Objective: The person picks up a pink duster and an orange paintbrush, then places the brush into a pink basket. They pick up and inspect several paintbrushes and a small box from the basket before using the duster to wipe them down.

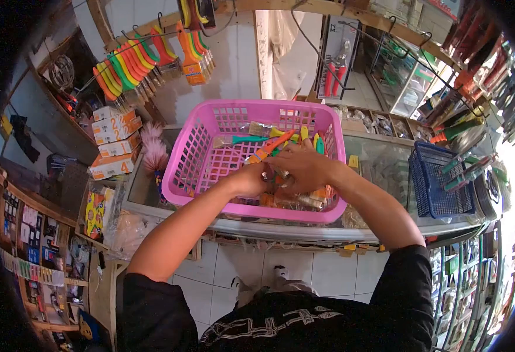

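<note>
"Where's your orange brush (274,146)?"
"In the pink basket (240,209), just beyond your left hand (254,178) and right hand (304,167), handle slanting away rightward"
"Your grip?"
"Bent, close together; I can't tell what you're holding"

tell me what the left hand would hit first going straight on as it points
Likely the bare right hand, just ahead of the left hand, over the pink perforated plastic basket; depth is unclear, so they may touch.

Left hand (251,179) and right hand (305,168) meet among paintbrushes (278,142) in a basket (269,213).
</note>
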### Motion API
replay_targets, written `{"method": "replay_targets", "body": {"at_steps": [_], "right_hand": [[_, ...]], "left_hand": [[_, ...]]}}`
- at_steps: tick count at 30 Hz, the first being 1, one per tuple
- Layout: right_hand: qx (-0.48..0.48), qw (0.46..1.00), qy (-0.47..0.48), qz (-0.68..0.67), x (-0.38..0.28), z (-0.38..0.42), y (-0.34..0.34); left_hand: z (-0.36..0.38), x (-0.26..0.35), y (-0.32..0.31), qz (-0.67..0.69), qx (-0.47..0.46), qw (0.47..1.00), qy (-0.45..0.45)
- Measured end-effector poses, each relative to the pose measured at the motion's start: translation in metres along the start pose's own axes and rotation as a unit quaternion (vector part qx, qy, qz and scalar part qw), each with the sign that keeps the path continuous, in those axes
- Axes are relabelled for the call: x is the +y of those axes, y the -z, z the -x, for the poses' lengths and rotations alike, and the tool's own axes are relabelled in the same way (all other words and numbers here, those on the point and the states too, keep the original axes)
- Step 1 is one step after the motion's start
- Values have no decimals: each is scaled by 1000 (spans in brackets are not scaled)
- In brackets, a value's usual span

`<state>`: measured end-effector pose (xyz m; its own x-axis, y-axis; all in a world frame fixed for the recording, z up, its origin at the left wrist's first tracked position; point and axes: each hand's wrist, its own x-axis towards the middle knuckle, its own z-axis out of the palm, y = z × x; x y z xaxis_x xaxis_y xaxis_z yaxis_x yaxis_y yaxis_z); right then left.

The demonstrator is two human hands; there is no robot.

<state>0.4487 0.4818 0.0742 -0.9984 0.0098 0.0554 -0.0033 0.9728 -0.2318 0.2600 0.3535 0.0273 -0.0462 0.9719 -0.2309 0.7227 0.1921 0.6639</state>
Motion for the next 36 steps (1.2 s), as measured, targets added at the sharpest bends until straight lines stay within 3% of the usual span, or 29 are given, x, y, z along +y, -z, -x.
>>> {"method": "replay_targets", "body": {"at_steps": [3, 6, 9, 13, 15, 18, 21, 24, 27, 36], "right_hand": [[32, 999, -1, 0, 8, -4, -2], [65, 998, -12, -4, 6, 3, 6], [66, 995, -66, -25, -1, 4, 22], [143, 981, -131, -25, 8, 6, 12], [141, 981, -129, -31, 14, 6, 7], [131, 982, -136, -25, 15, 7, 8], [124, 982, -137, -35, 15, 7, 11], [126, 981, -141, -48, 18, 6, 10], [129, 976, -151, -85, 16, 6, 12], [116, 972, -164, -120, 12, 4, 17]], "left_hand": [[-2, -2, 5, 44, -35, 998, 7], [-1, 0, -2, -2, 21, 998, -52], [-1, 8, 5, -12, -43, 999, 27], [-9, 3, -5, -59, -22, 998, 15], [-5, 7, -7, -95, 10, 995, -13], [-3, 19, -2, -89, -43, 995, 5], [-2, 14, -7, -93, 30, 992, -80], [-1, 17, -7, -65, 45, 991, -112], [4, 28, -3, -19, 21, 998, -65], [2, 27, -5, 78, 41, 986, -139]]}}
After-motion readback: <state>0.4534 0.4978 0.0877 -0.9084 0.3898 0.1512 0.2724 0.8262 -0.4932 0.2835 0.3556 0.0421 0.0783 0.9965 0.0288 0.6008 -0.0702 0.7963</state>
